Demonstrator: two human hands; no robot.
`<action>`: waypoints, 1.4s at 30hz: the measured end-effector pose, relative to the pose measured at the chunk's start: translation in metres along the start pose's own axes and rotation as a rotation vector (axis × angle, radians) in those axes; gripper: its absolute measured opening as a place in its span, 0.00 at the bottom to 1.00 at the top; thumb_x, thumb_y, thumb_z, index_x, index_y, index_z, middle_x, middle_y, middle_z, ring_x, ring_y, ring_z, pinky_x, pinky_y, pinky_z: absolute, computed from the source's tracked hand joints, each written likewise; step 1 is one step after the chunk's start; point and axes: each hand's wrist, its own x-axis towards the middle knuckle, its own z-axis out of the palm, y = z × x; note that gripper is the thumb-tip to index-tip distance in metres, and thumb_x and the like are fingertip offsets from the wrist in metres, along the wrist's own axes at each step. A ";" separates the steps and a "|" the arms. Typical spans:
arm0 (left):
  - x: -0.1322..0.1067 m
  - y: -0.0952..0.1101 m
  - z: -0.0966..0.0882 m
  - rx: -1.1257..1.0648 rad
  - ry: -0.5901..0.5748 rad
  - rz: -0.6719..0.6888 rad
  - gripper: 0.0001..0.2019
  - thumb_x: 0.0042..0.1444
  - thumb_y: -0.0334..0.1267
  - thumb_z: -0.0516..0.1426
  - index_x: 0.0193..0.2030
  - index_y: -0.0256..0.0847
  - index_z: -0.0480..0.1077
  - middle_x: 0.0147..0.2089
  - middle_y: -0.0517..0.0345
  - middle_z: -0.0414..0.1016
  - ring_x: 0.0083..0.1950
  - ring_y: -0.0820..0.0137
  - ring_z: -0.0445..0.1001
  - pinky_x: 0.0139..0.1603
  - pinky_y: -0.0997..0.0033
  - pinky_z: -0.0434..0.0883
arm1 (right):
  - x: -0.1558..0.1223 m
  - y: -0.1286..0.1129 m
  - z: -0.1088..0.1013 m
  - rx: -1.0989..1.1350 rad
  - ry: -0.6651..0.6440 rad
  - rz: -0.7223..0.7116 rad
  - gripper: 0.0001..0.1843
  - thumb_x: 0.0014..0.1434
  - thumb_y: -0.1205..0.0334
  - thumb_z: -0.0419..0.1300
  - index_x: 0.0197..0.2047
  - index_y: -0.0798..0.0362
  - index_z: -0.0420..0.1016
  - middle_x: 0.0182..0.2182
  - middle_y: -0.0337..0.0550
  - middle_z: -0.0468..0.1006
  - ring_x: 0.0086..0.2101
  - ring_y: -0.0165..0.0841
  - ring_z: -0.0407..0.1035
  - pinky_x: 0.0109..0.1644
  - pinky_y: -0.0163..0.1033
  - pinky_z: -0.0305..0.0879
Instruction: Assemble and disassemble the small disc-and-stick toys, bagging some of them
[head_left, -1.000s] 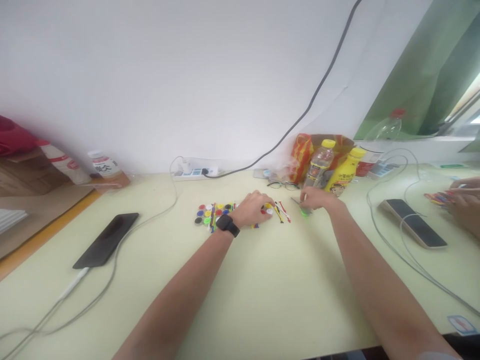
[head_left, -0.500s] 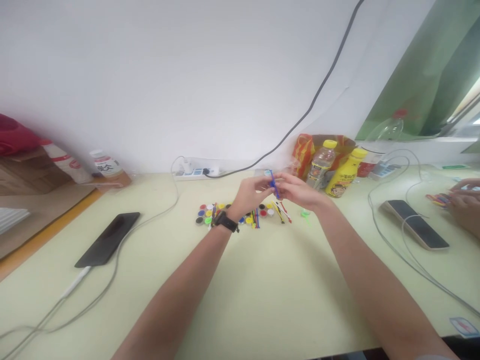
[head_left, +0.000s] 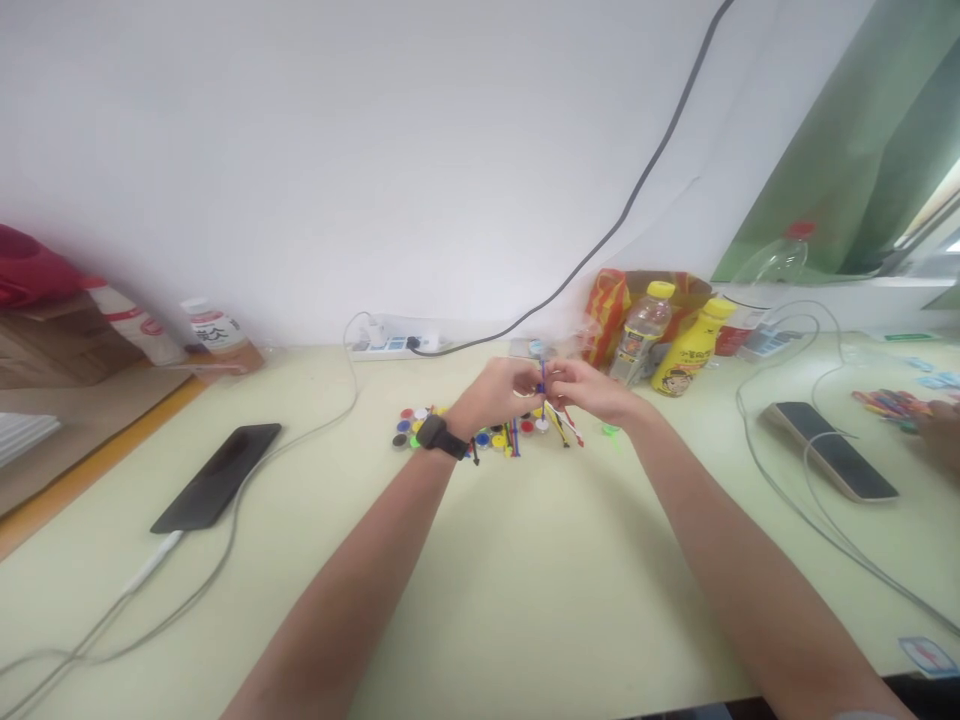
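Observation:
My left hand (head_left: pixel 504 393) and my right hand (head_left: pixel 583 388) meet above the pale table (head_left: pixel 525 580), fingers pinched together on a thin blue stick (head_left: pixel 542 378) held upright between them. Whether a small disc sits on it I cannot make out. Just below the hands lies a heap of small coloured discs and thin coloured sticks (head_left: pixel 487 432). A single green piece (head_left: pixel 611 430) lies to the right of the heap. A dark watch (head_left: pixel 436 437) is on my left wrist.
A black phone (head_left: pixel 217 477) on a white cable lies at the left. Another phone (head_left: pixel 829 460) with cables lies at the right, and another person's hand (head_left: pixel 941 425) sits by coloured sticks (head_left: pixel 892 406). Bottles (head_left: pixel 664 335) and a power strip (head_left: pixel 390 347) stand along the wall.
A second ago both hands were down on the table, the left at the heap and the right at the green piece. They rose, met on the blue stick, and now hold it slightly lower.

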 end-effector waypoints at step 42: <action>-0.008 -0.020 0.016 0.225 -0.466 -0.044 0.07 0.41 0.38 0.72 0.30 0.44 0.83 0.42 0.55 0.79 0.50 0.59 0.73 0.43 0.67 0.69 | -0.026 0.008 -0.062 -0.929 -0.037 0.772 0.14 0.52 0.54 0.72 0.30 0.53 0.73 0.33 0.47 0.82 0.32 0.36 0.76 0.33 0.37 0.67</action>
